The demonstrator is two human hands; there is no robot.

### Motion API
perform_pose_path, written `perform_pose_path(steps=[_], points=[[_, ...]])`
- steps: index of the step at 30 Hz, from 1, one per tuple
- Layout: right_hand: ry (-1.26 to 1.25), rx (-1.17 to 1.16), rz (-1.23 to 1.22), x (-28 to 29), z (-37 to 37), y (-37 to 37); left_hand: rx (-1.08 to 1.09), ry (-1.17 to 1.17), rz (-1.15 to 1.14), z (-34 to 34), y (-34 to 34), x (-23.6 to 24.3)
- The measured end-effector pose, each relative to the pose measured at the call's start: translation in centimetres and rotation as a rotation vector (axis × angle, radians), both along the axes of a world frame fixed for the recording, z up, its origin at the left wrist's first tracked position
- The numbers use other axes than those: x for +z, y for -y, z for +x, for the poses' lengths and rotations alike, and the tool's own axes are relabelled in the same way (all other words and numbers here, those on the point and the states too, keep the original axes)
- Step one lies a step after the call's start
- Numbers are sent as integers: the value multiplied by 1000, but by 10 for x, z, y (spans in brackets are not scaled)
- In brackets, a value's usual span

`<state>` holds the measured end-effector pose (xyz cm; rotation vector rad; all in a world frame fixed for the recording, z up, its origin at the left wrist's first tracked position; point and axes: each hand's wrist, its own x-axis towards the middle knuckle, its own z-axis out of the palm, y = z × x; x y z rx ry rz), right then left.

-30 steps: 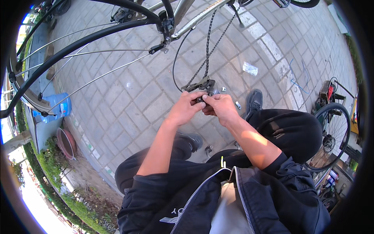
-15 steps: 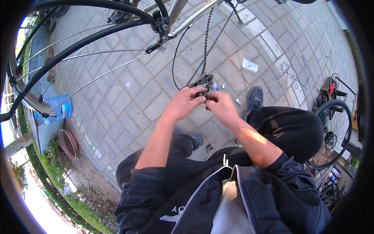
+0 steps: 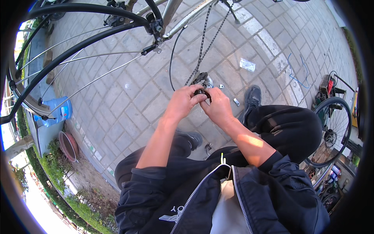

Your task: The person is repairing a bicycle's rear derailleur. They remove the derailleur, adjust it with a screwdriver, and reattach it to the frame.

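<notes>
My left hand [image 3: 184, 100] and my right hand [image 3: 216, 104] meet over a dark metal derailleur [image 3: 200, 79]; both have their fingers closed on its lower part, which they partly hide, with the thumbs close together. A chain [image 3: 201, 48] runs from the derailleur up to the silver bicycle frame [image 3: 176, 28], and a thin black cable [image 3: 172, 60] hangs beside it. A small silver piece [image 3: 221, 86] and a small white piece [image 3: 236, 101] lie on the paving just right of my right hand.
Black fender stays [image 3: 78, 43] arch across the upper left. A blue water jug [image 3: 55, 114] and red basin [image 3: 67, 147] sit at left. A small clear packet [image 3: 247, 64] and blue wire [image 3: 293, 72] lie on the pavers. A loose wheel [image 3: 330, 138] leans among tools at right.
Both my hands and the derailleur have shifted slightly up the picture. My right hand's fingers have changed their grip, with the thumb now lower on the part.
</notes>
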<state>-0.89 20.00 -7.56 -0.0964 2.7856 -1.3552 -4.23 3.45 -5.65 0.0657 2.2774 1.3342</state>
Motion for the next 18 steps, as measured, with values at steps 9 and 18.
perform_pose_path(steps=[9,18], points=[[-105,0,-102,7,-3,-3,-11,89,192,-5,7,4],[-50,37,-153,9,-5,-1,-93,-45,4,-5,7,6]])
